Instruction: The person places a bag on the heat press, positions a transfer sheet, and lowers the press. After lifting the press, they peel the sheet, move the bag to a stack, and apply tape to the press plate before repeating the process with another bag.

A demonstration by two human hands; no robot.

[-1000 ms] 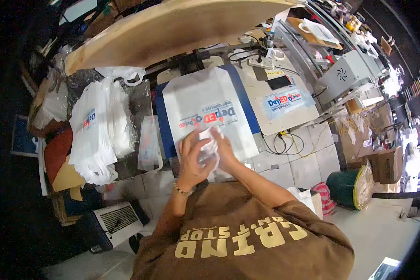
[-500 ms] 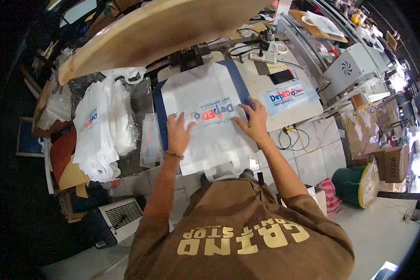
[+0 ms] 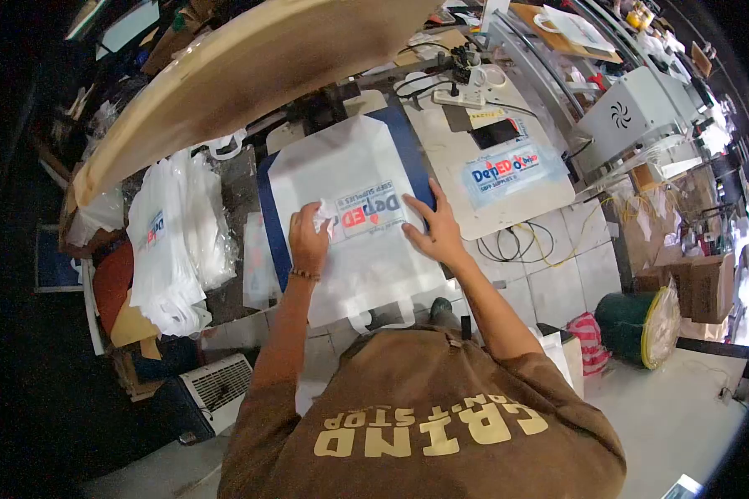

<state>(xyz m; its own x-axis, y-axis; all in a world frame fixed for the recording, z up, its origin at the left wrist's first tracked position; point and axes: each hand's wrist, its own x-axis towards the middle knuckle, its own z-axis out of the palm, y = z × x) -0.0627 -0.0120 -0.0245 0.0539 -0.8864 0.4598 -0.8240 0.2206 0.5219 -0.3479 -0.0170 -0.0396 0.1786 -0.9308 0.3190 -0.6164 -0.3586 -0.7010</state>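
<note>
A white cloth bag (image 3: 362, 283) lies flat over a dark blue pad (image 3: 276, 208), its handle loop (image 3: 404, 312) hanging at the near edge. Blue and red "DepED" lettering on a printed film (image 3: 374, 212) sits on the bag, upside down from here. At the film's left end, my left hand (image 3: 310, 243) has its fingers curled in a pinch on the film, which looks crumpled and lifted there. Fingers spread, my right hand (image 3: 435, 229) rests at the bag's right edge, beside the lettering.
Stacked white printed bags (image 3: 168, 237) lie at left. A large curved tan panel (image 3: 250, 75) spans the top. Right of the pad, a pale board (image 3: 508, 204) carries another printed film (image 3: 508, 169), a black phone (image 3: 495, 133) and a power strip (image 3: 458, 98).
My left hand has gone from spread fingers to a pinch at the film's left end, where the film is now crumpled. My right hand stays by the bag's right edge. The view has shifted slightly.
</note>
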